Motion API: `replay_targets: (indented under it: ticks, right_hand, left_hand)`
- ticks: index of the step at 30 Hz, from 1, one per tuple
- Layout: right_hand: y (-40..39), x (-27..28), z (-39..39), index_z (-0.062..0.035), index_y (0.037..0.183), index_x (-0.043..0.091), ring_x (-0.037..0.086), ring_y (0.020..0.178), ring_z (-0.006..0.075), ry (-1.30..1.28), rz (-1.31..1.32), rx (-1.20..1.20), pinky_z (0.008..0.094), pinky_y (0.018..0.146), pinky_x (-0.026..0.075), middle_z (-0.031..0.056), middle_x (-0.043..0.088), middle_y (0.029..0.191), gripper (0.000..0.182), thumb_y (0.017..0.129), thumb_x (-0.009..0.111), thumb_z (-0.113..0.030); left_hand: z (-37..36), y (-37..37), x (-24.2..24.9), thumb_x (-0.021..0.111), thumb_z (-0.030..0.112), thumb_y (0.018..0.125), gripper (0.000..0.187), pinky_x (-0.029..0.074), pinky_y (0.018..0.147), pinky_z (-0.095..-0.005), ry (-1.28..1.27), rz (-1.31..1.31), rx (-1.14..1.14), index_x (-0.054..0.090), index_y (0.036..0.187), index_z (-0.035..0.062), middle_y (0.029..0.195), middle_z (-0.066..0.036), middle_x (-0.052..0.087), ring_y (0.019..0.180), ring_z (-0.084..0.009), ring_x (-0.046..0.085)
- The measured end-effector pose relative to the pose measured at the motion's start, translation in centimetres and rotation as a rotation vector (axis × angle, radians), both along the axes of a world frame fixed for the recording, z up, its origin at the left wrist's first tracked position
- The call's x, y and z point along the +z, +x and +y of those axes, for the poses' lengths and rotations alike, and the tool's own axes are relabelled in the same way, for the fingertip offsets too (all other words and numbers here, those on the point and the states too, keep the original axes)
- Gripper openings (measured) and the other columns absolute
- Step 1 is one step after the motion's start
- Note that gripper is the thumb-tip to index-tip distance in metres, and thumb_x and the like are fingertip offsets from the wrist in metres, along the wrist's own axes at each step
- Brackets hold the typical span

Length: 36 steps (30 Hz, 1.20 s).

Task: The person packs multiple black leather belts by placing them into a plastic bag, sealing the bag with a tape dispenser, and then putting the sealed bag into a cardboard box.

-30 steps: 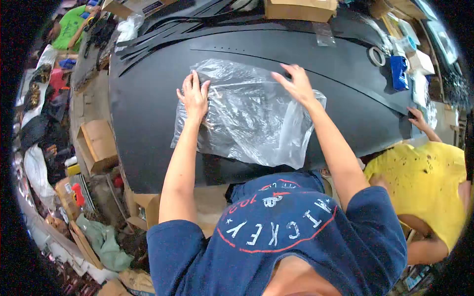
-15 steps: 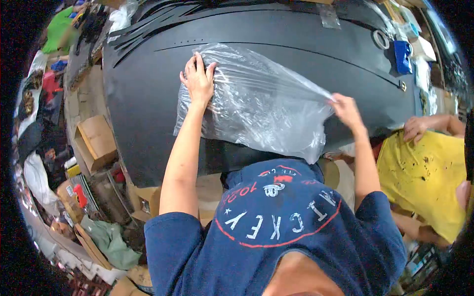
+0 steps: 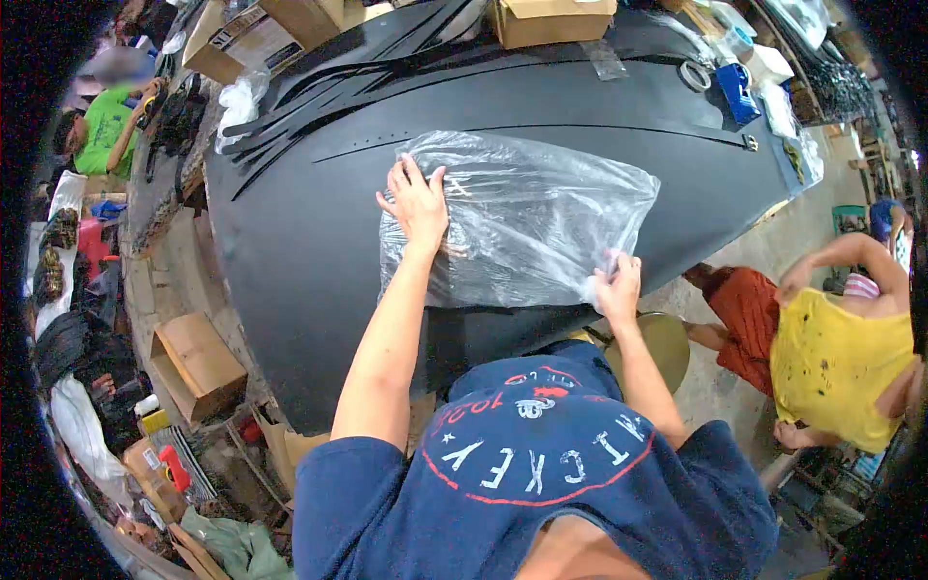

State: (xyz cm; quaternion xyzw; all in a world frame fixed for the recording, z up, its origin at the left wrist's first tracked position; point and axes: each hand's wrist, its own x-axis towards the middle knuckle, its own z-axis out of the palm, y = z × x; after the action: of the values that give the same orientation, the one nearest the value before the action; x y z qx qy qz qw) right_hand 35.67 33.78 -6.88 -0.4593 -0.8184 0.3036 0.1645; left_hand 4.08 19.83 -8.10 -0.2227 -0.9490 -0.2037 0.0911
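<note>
A large clear plastic bag [image 3: 541, 208] lies spread and wrinkled on the black table top [image 3: 290, 261]. On its left part rests my left hand [image 3: 419, 208], fingers spread and pressing flat. My right hand [image 3: 619, 285] pinches the bag's near right corner, at the table's front edge. Beyond the bag, a long thin black belt [image 3: 580, 127] with a metal buckle [image 3: 750, 142] at its right end stretches across the table.
More black straps [image 3: 387, 72] lie in a heap at the far left. Cardboard boxes [image 3: 556, 24] stand along the back, near a tape roll [image 3: 694, 76] and a blue packet [image 3: 738, 93]. A person in yellow [image 3: 841, 338] stands at the right, another in green [image 3: 106, 130] at the far left.
My right hand has come down and toward me from the bag's upper right edge to its near corner. My left hand stays on the bag. The view has shifted, showing more of the table's back.
</note>
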Motion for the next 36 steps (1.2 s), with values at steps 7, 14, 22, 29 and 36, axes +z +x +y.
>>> replay_targets:
  ticks: [7,14,22,29,36]
  right_hand:
    - [11.1,2.0,8.8,-0.0006,0.078,0.068,0.062,0.079,0.0290,0.212,-0.132,0.152,0.0359,0.076,0.048,0.0141,0.065,0.079,0.015,0.067,0.060,0.003]
    - [-4.5,9.7,7.0,-0.0028,0.123,0.056,0.054,0.114,0.0274,0.343,0.123,0.179,0.0362,0.100,0.040,0.0152,0.056,0.124,0.038,0.087,0.063,-0.013]
    - [-23.3,-0.3,5.9,-0.0056,0.116,0.059,0.056,0.102,0.0356,0.366,0.123,0.497,0.0449,0.091,0.042,0.0167,0.061,0.108,0.040,0.088,0.060,-0.035]
    - [-22.1,-0.9,4.8,-0.0052,0.101,0.062,0.059,0.091,0.0348,0.439,0.019,0.480,0.0427,0.074,0.048,0.0176,0.060,0.095,0.029,0.093,0.052,-0.031]
    - [-17.2,2.5,2.6,-0.0094,0.139,0.033,0.052,0.107,0.0404,0.200,-0.205,0.467,0.0495,0.088,0.042,0.0250,0.052,0.119,0.078,0.081,0.061,-0.053]
  left_hand:
    - [0.0,0.1,0.5,0.044,0.051,0.093,0.071,0.019,0.105,-0.0637,-0.004,-0.063,-0.008,0.031,0.142,0.0010,0.138,-0.015,0.040,0.131,-0.0303,0.032]
    - [0.3,0.3,0.9,0.047,0.051,0.092,0.074,0.015,0.108,-0.0597,0.032,-0.104,0.012,0.030,0.142,0.0001,0.140,-0.018,0.040,0.133,-0.0309,0.032]
    - [0.3,0.4,0.9,0.049,0.050,0.091,0.072,0.017,0.107,-0.0613,0.040,-0.077,0.012,0.033,0.140,-0.0004,0.138,-0.017,0.042,0.132,-0.0305,0.033]
    - [0.3,0.4,0.9,0.051,0.048,0.091,0.071,0.018,0.105,-0.0631,0.043,-0.039,0.006,0.035,0.139,-0.0013,0.136,-0.017,0.042,0.131,-0.0310,0.034]
    - [0.3,0.2,0.7,0.049,0.050,0.091,0.069,0.020,0.104,-0.0639,0.035,-0.018,0.009,0.035,0.140,0.0020,0.135,-0.016,0.041,0.130,-0.0307,0.035]
